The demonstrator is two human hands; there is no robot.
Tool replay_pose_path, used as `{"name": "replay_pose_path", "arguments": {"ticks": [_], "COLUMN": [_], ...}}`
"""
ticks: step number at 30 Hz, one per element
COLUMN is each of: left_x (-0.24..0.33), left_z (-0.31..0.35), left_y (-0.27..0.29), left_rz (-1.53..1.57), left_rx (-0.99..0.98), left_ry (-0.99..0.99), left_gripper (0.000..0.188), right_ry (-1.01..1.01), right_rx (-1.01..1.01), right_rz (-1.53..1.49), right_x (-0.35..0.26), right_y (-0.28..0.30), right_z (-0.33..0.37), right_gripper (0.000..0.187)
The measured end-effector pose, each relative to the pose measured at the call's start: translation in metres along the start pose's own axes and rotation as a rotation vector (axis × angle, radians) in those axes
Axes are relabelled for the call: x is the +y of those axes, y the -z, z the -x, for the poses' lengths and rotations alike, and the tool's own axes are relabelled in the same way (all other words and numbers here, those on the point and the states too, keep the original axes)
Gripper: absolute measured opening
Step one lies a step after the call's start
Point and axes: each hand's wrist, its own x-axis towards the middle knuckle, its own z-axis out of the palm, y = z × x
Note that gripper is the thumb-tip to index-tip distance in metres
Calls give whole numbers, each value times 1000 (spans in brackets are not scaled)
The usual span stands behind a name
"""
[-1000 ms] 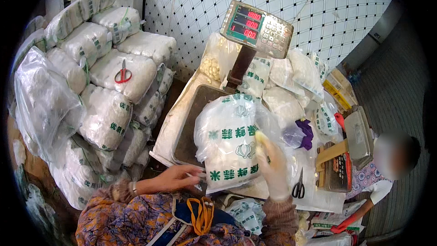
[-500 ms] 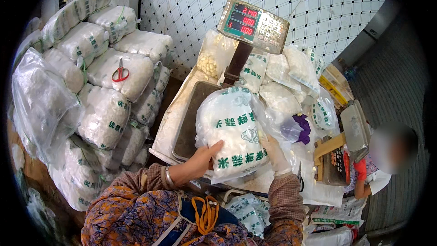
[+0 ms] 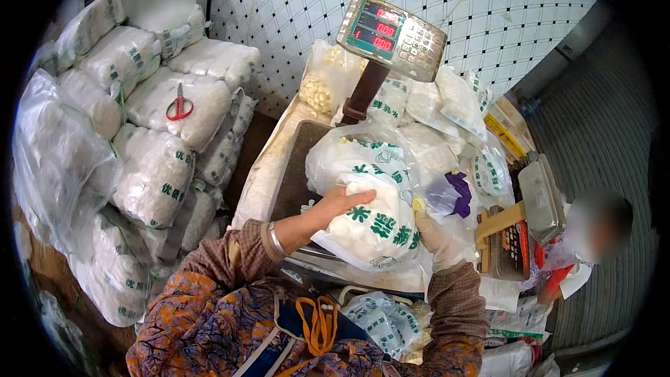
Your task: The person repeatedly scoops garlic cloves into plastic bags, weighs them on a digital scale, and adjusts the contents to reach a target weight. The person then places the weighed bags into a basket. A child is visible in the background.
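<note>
Soft, Slumping, Two-Handed

Gripping the plastic bag [image 3: 380, 223] over the scale platform [image 3: 294, 174], with left hand [image 3: 326, 212] curled thumb-up on one side and gloved right hand [image 3: 436, 239] clasping the other. Probably heavy, yielding, slippery; best cradled from beneath rather than pinched.

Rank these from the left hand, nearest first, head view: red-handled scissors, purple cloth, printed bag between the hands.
From the left hand:
1. Printed bag: touching the hand.
2. Purple cloth: off to its right.
3. Red-handled scissors: farther off, up to its left, on the bag stack.
</note>
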Motion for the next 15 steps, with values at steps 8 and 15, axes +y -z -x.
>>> {"name": "replay_pose_path", "arguments": {"ticks": [8, 15], "left_x": [22, 39], "left_z": [-30, -22], "left_y": [3, 32], "left_rz": [-473, -436], "left_rx": [105, 191], "left_ry": [7, -70], "left_gripper": [44, 38], "right_ry": [140, 371], "right_rx": [150, 450], "right_rz": [-90, -311], "right_x": [58, 74], "right_y": [-22, -63], "right_z": [-17, -32], "right_gripper": [42, 42]}}
